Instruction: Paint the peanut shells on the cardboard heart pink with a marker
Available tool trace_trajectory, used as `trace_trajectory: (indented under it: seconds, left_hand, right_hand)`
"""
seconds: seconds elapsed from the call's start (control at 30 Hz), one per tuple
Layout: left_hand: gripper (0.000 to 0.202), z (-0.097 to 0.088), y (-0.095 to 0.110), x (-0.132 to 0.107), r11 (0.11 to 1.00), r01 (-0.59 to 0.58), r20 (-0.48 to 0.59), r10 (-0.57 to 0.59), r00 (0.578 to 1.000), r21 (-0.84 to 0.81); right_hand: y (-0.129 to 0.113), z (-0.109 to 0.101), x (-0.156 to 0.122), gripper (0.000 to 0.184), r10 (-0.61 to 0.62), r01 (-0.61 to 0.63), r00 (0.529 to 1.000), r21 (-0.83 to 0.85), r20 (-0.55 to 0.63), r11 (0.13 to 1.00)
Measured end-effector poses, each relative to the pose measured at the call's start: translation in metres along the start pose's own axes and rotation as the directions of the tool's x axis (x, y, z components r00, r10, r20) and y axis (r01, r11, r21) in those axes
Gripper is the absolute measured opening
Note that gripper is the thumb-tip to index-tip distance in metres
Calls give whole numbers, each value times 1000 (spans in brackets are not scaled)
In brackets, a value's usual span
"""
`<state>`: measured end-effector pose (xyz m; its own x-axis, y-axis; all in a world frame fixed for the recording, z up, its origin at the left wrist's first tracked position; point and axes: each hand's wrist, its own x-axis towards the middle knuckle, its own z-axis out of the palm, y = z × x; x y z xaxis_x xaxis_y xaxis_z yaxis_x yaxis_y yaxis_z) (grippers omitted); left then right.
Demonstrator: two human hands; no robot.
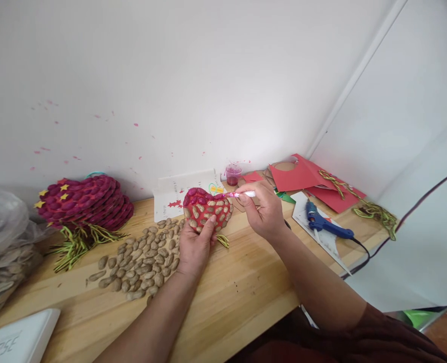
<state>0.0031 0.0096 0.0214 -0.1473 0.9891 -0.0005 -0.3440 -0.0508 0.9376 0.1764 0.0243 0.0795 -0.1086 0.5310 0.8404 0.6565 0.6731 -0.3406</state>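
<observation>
A red heart-shaped ornament (212, 218) covered in peanuts is held up over the table by my left hand (196, 244), thumb across its lower front. Its upper left peanuts are painted magenta, while the others keep their tan shells. My right hand (263, 209) is closed round a white-handled paintbrush (246, 194). The brush tip, smeared pink, meets the ornament's upper edge. Green yarn ends hang below the ornament, and a thin loop shows at its top. Behind stands a small clear cup (233, 175) of magenta paint.
Loose peanuts (143, 262) spread left of my hands. A stack of painted ornaments (90, 201) and a bag of peanuts (7, 267) lie farther left. At right are red paper (302, 174), yarn (378, 216) and a blue glue gun (325, 222). A white device (21, 335) sits front left.
</observation>
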Motion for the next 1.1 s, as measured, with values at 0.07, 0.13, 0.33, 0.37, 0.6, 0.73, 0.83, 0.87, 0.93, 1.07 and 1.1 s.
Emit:
trace_trajectory:
  seconds: [0.07, 0.13, 0.33, 0.37, 0.6, 0.73, 0.83, 0.87, 0.93, 1.07, 1.1]
  left_hand:
    - [46, 1, 1, 0, 1000, 4, -9, -4, 1000, 4]
    - [46, 1, 1, 0, 1000, 10, -15, -10, 1000, 7]
    - [47, 1, 3, 0, 1000, 22, 3, -22, 1000, 11]
    - [47, 1, 3, 0, 1000, 23, 5, -24, 1000, 11]
    - [49, 0, 1, 1, 999, 35, 2, -35, 999, -24]
    - [48, 0, 0, 0, 1000, 16, 6, -16, 1000, -15]
    - [49, 0, 0, 0, 1000, 20, 0, -20, 1000, -8]
    - [49, 0, -1, 1, 1000, 22, -2, -22, 1000, -6]
    - [49, 0, -1, 1, 1000, 23, -1, -23, 1000, -1]
    - [49, -1, -3, 1, 1000, 10, -3, -10, 1000, -1]
    - [49, -1, -3, 1, 1000, 8, -2, -8, 1000, -3]
  right_hand:
    - [1, 0, 0, 10, 7, -7, 1000, -7, 3, 1000]
    - [1, 0, -1, 11, 17, -17, 1000, -7, -8, 1000]
    - [1, -1, 0, 12, 29, -29, 999, 7, -40, 1000]
    - [0, -1, 0, 12, 32, -32, 999, 10, -33, 999]
    - [-2, -2, 1, 13, 85, -83, 994, 20, -75, 996]
    - [-1, -2, 0, 12, 53, -53, 998, 13, -39, 999]
    - [-1, -3, 0, 11, 48, -48, 998, 4, -40, 999]
    - [-2, -4, 0, 12, 51, -51, 998, 1, -49, 999]
    - [-2, -4, 0, 12, 56, -56, 996, -1, -66, 998]
    - [-1, -3, 0, 12, 63, -63, 996, 1, -63, 998]
    - [0, -3, 0, 12, 67, -68, 996, -2, -60, 998]
